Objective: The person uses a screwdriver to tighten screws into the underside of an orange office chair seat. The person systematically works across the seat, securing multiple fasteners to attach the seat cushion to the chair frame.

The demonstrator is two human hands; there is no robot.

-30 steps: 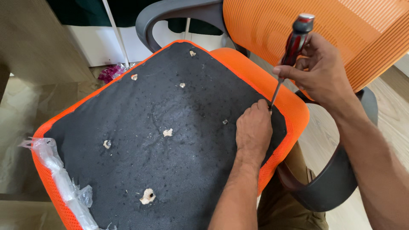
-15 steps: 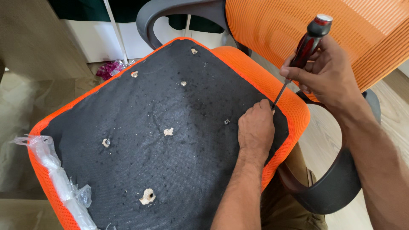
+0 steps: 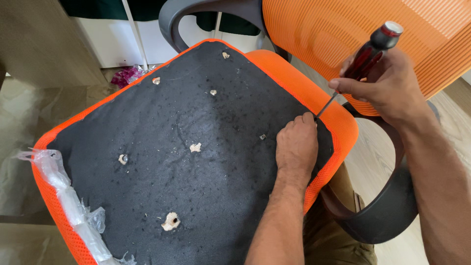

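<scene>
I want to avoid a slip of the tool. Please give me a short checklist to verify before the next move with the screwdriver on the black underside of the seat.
1. Right hand grips screwdriver handle firmly: ok.
2. Tip seated at the edge of the black fabric: cannot tell, hidden behind the left fingers.
3. Left hand out of the tip's path: not ok, its fingers lie right at the tip.
4. Seat held steady: ok, the left hand presses on it.
5. Loose plastic wrap away from the work spot: ok.

Left hand [image 3: 296,146] lies knuckles-up at centre right, fingers curled; right hand [image 3: 387,86] at upper right, grip closed, wrist raised.
</scene>
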